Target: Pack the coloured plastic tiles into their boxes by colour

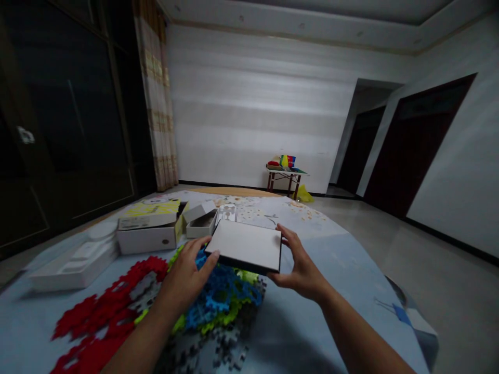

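I hold a flat white box lid [245, 246] level above a heap of puzzle pieces. My left hand [187, 278] grips its near left corner, thumb on top and fingers beneath. My right hand [298, 265] clasps its right edge, fingers curled round the side. Under the lid lie blue pieces [218, 296] and yellow-green pieces [212, 322]. Red pieces [105, 311] spread to the left, grey pieces [210, 353] nearer me. All rest on a pale blue sheet [335, 270].
An open white box with a yellow lid [150, 228] and a small open box [200, 221] sit beyond the pieces. A white tray [74, 265] lies at the left. Far off, a small table [286, 179] with colourful items stands against the wall. Dark doors are at the right.
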Motion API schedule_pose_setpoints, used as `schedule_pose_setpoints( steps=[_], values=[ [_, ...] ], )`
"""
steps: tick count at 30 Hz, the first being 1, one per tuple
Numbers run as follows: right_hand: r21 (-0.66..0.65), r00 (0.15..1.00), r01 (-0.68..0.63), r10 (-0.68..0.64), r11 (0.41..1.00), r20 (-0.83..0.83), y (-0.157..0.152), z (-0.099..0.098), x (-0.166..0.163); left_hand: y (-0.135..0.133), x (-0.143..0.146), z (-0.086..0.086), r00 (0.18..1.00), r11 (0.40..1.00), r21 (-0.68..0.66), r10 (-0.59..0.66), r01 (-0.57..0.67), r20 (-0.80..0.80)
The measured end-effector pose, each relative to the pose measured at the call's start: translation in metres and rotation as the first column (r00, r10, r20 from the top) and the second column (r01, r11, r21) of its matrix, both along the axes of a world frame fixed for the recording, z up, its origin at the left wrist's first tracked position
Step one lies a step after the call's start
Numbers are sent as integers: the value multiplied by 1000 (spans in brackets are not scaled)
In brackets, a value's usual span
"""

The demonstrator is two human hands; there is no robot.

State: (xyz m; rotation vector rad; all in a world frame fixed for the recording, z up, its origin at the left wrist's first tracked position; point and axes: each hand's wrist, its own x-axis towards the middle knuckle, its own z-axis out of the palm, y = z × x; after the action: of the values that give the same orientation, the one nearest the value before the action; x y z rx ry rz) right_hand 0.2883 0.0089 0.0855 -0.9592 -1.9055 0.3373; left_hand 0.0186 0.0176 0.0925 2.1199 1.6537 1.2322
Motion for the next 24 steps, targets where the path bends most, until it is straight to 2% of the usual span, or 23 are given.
schedule_pose_setpoints(
  steps=[7, 10, 14, 19, 24],
  values=[
    [48, 999, 38, -39, 998, 34, -16, -10, -19, 6, -6, 1, 982, 995, -101, 41, -23, 183],
    [66, 996, 53, -58, 996, 66, -17, -17, -21, 15, -7, -5, 945, 980, -200, 52, 14, 323],
    [70, 989, 63, -72, 996, 129, -18, -22, -22, 22, -8, -11, 819, 937, -315, 63, 148, 570],
    [98, 983, 55, -71, 994, 170, -19, -24, -20, 10, -8, 1, 662, 875, -398, 127, 275, 738],
    [104, 979, 93, -109, 990, 169, -18, -25, -18, -1, -6, 16, 537, 863, -317, 63, 395, 841]
  ],
)
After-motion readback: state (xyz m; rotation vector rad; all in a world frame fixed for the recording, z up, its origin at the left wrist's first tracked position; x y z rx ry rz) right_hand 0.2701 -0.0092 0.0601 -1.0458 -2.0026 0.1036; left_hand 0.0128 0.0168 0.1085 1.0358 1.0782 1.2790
